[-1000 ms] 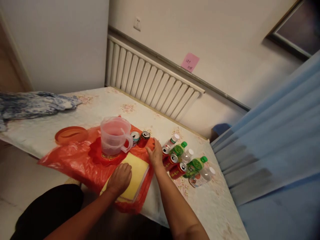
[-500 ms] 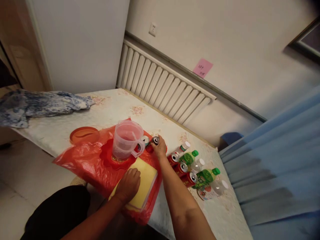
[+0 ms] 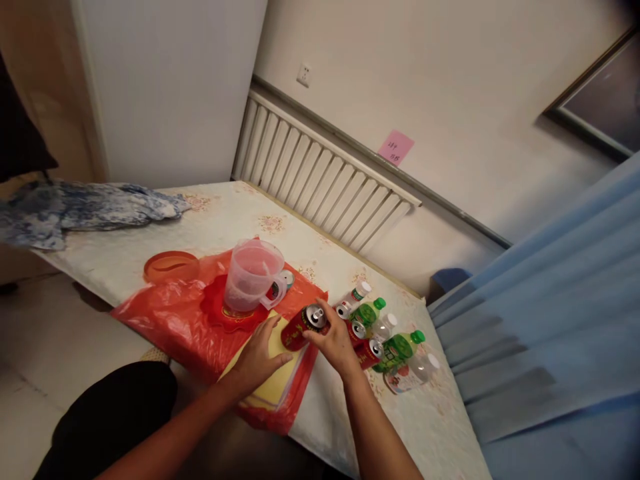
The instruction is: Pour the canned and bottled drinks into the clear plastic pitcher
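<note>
A red drink can (image 3: 299, 329) with an opened top is gripped by my right hand (image 3: 336, 339) over the yellow pad or book (image 3: 273, 387). My left hand (image 3: 260, 359) is open beside the can, its thumb and fingers spread above the yellow cover. The yellow item lies on a red plastic bag (image 3: 165, 313). Behind it, a clear plastic measuring jug (image 3: 250, 280) stands on a red scalloped dish (image 3: 215, 307). Another can (image 3: 287, 277) is partly hidden behind the jug's handle.
Several red cans (image 3: 370, 353) and plastic bottles (image 3: 400, 350) stand in a cluster on the right. An orange-red lid (image 3: 170, 265) lies at the left, near a crumpled blue-patterned cloth (image 3: 115, 208). Along the wall runs a radiator (image 3: 320, 167); a blue curtain (image 3: 525, 313) hangs right.
My right hand has brought the can from beside the jug toward me, over the yellow item. My left hand has opened from a curled rest on the cover and turned toward the can.
</note>
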